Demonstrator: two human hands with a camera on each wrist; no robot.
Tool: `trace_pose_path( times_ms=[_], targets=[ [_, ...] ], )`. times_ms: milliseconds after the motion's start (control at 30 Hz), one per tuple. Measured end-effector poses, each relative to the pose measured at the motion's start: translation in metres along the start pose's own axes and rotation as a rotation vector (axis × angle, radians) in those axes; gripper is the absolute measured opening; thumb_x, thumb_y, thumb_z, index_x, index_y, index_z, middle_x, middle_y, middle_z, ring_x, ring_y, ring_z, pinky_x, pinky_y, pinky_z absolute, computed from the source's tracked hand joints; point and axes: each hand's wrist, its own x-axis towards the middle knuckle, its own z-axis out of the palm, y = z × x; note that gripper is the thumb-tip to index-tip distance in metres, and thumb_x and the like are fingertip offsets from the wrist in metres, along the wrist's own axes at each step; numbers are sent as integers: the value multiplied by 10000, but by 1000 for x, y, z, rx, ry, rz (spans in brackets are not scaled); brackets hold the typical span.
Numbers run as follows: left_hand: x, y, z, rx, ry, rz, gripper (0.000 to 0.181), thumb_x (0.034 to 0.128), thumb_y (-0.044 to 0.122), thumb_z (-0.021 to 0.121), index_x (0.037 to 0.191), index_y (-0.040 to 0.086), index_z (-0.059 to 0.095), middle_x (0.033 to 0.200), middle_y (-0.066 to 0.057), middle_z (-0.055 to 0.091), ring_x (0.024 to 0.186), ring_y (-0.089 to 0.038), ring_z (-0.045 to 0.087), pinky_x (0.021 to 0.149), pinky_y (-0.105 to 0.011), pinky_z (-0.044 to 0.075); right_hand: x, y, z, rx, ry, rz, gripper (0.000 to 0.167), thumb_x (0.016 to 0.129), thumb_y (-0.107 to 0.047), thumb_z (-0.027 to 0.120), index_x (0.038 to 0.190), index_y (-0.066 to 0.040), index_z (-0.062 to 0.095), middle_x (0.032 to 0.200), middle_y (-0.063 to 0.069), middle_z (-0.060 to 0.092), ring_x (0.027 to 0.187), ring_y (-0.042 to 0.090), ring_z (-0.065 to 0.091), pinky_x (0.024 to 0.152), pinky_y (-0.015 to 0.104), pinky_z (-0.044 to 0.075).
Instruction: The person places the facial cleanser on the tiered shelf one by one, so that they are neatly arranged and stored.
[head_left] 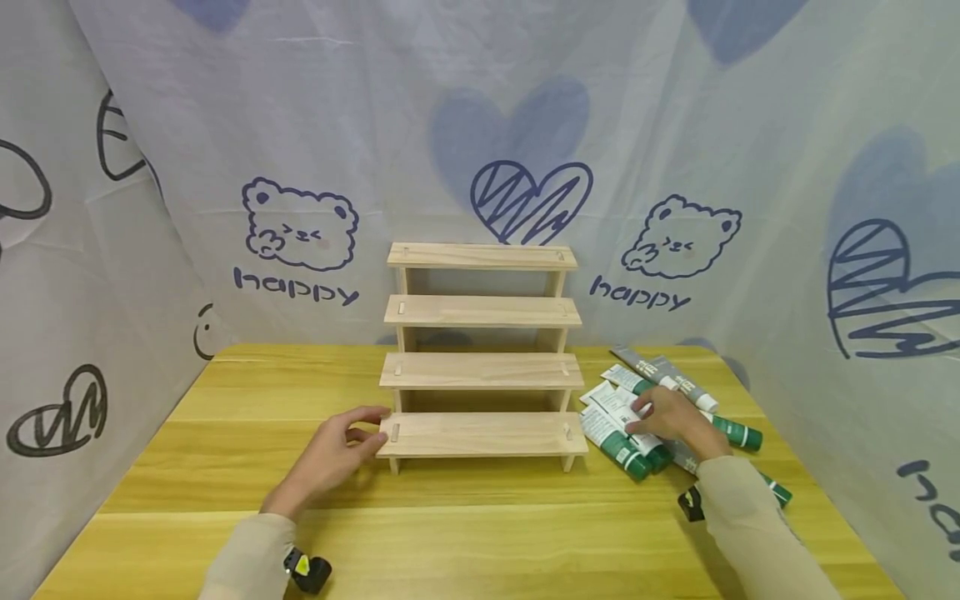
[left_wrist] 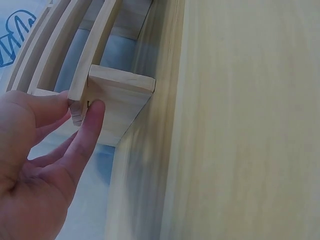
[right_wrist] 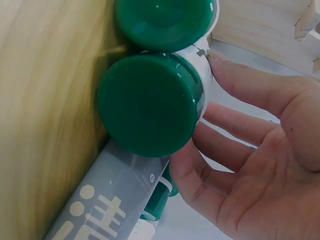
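Note:
A four-tier step rack (head_left: 480, 371) of pale wood stands in the middle of the table. My left hand (head_left: 330, 458) pinches the left end of its lowest shelf board (left_wrist: 80, 95), thumb on one face and a finger on the other. To the rack's right lies a loose pile of squeeze tubes. There my right hand (head_left: 671, 421) grips a white tube with a green cap (right_wrist: 147, 105), thumb on one side and fingers on the other. Another green-capped tube (head_left: 615, 442) lies right beside it. Grey tubes (head_left: 678, 383) lie behind and under the hand, partly hidden.
The yellow wood-grain table (head_left: 480, 533) runs in front of the rack and to both sides. A white curtain (head_left: 405, 125) with blue hearts and bear drawings hangs behind the table and along its sides. More green-capped tubes (head_left: 738, 433) stick out right of the right hand.

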Motion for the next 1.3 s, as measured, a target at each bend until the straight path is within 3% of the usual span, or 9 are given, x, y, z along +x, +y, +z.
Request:
trace_pose_path(
  times_ms=[667,933,1100,1300],
  targets=[
    [-1,0,1,-91,-1,-37,413,1010,163,673,1416,108,619,1442,-170,605,1064,-217,714,732,-299,587,0,4,3,-12,71,-51,442,790,-191,893,1104,76,731,1041,230,757,951,319,707,850,465,597],
    [-2,0,3,-127,13,-65,407,1009,114,664,1413,93,624,1455,-199,583,1117,-271,714,790,-317,630,-5,-1,-9,20,87,-36,492,842,-185,853,1197,114,689,1097,257,720,967,336,675,826,460,595],
    [-1,2,4,-123,30,-94,401,1007,115,667,1406,95,631,1438,-201,586,1148,-290,705,838,-340,637,-5,-2,-18,14,133,-55,450,823,-176,862,1146,98,711,1041,245,716,937,329,661,799,446,587],
    [2,4,3,-133,39,-137,401,997,117,683,1396,114,642,1410,-196,596,1114,-254,709,839,-346,635,-4,-5,-26,48,137,-26,516,857,-189,837,1220,127,651,1135,284,702,1009,371,654,877,492,573]
  ],
)
